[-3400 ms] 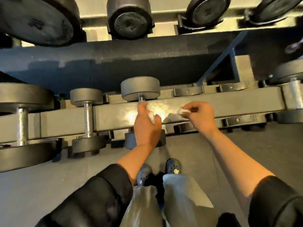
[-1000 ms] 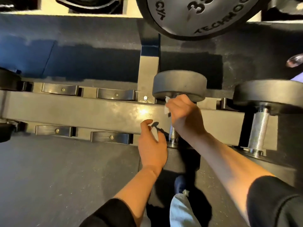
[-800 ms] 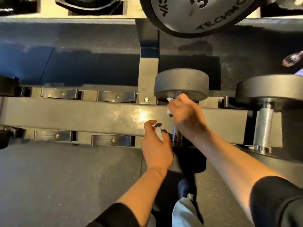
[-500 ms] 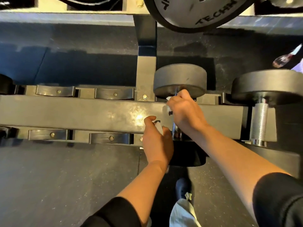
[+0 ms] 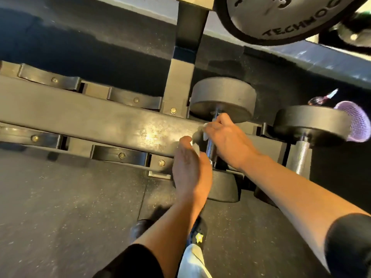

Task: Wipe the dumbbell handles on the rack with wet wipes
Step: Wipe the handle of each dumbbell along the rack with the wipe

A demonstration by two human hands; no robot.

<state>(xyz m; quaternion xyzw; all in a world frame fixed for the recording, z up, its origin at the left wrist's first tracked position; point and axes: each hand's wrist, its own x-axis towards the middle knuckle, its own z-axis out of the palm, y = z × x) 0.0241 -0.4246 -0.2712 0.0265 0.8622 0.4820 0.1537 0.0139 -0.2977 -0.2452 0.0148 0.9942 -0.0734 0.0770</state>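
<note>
I see the dumbbell (image 5: 222, 97) lying across the rack rail (image 5: 100, 121) just past centre toward 2 o'clock, its knurled handle (image 5: 210, 148) between both hands. My right hand (image 5: 228, 141) curls round the handle's upper end with a white wet wipe (image 5: 204, 135) pinched under the fingers. My left hand (image 5: 190, 169) sits just beside the handle at its 9 o'clock, pinching a second wipe (image 5: 195, 148); this hand hides part of the near weight head (image 5: 222, 187). At 3 o'clock another dumbbell (image 5: 309, 123) rests, a purple mesh basket (image 5: 359, 125) behind it. At 1 o'clock a large plate (image 5: 281, 17) overhangs. Empty cradles (image 5: 120, 155) line the rail toward 9 o'clock.
</note>
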